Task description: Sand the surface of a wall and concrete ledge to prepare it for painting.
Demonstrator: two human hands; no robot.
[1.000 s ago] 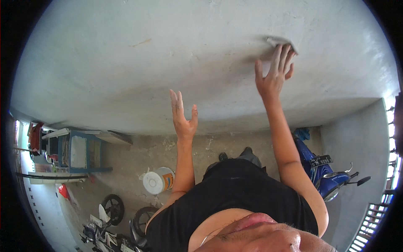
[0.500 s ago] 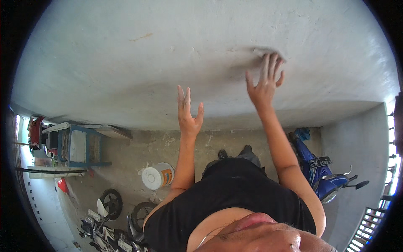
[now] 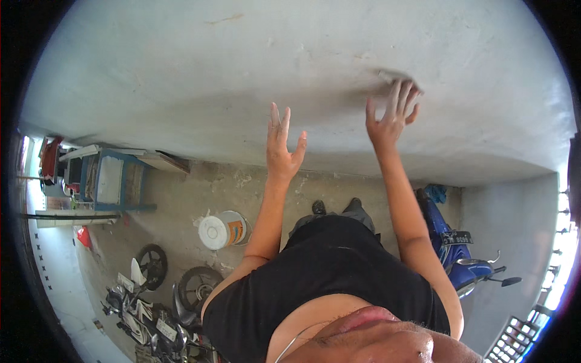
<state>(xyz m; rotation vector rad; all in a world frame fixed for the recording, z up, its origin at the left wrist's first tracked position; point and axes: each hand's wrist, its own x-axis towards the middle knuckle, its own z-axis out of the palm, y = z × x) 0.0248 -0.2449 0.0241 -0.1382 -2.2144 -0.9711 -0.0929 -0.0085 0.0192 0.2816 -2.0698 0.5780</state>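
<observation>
Before me is a pale grey wall point(image 3: 181, 66) with faint scuffs and a brownish streak. High on the right of it is my right hand point(image 3: 392, 115), whitish dust on its fingers. These fingers extend over a thin, dark flat piece point(image 3: 414, 83), which seems pressed to the wall; most of it is hidden and its kind is unclear. My left hand point(image 3: 284, 142) is raised near the wall with fingers spread and nothing in it. Whether its dusty fingertips touch the wall I cannot tell.
A white-lidded bucket point(image 3: 221, 231) stands on the floor point(image 3: 175, 199) to my left. Motorbikes point(image 3: 145, 314) are parked behind it. A blue-framed cabinet point(image 3: 115, 181) is at the far left. On my right, a blue motorbike point(image 3: 463, 266) stands by the side wall point(image 3: 514, 224).
The view has tilted, so floor things and wall marks appear higher. Against the wall marks, my right hand has slid lower with the flat piece. My left hand stays raised and spread.
</observation>
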